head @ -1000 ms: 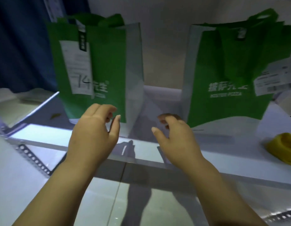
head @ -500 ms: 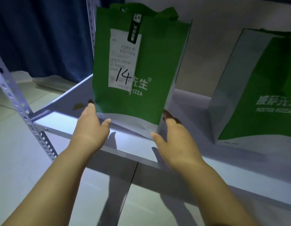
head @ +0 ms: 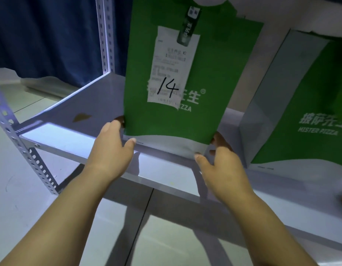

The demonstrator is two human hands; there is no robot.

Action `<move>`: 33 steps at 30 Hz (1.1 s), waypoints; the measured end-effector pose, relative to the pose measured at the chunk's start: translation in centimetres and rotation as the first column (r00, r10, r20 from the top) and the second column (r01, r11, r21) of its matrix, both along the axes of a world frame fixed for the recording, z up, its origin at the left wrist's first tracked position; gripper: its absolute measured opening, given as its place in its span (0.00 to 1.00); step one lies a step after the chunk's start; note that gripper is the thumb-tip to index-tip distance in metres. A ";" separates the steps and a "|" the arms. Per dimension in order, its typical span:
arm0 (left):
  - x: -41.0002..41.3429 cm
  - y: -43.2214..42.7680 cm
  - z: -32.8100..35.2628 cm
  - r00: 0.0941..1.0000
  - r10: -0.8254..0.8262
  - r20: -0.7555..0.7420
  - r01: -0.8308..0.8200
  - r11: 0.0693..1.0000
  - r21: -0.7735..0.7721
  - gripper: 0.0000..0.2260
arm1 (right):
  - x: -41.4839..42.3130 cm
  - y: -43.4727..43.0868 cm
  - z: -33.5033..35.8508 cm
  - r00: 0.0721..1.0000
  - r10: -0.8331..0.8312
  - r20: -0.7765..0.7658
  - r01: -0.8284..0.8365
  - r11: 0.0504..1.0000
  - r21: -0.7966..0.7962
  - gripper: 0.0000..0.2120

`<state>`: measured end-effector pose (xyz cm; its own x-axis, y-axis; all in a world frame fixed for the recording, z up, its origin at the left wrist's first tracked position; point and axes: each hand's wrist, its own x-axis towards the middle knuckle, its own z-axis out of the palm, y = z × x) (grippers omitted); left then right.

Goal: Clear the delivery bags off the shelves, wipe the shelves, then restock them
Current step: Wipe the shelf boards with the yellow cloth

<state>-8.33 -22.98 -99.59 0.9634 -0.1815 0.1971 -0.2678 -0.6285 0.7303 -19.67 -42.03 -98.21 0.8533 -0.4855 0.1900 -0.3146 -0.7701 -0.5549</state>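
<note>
A green and white delivery bag (head: 162, 120) with a receipt marked 14 stands on the grey metal shelf (head: 74, 143). My left hand (head: 110, 148) grips its lower left corner, thumb on the front. My right hand (head: 222, 166) holds the lower right corner, fingers wrapped behind the side. A second green bag (head: 304, 121) stands on the same shelf to the right, untouched and partly cut off by the frame edge.
A perforated shelf post (head: 106, 35) rises at the back left, another (head: 22, 148) at the front left. A dark blue curtain (head: 45, 35) hangs behind. A brown leaf-like scrap (head: 80, 117) lies on the shelf left of the bag. Tiled floor (head: 16, 189) below.
Both hands reached forward from open in the air and closed on the bottom corners of bag 14. The view swung left and closer, so the second bag slid toward the right edge.
</note>
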 end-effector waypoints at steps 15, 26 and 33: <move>-6.7 -3.9 2.8 0.924 -0.132 0.358 0.123 0.991 0.046 0.15 | -5.9 -4.4 2.0 0.994 -0.100 0.031 0.104 0.980 -0.167 0.19; -16.3 -15.9 3.7 0.773 -0.552 0.313 0.509 0.834 0.214 0.11 | -16.5 -14.4 3.2 0.972 -0.196 -0.127 0.143 0.929 -0.341 0.10; -20.4 -22.2 1.9 0.712 -0.661 0.237 0.614 0.750 0.247 0.13 | -22.0 -22.3 1.7 0.852 -0.513 -0.104 0.417 0.785 -0.458 0.19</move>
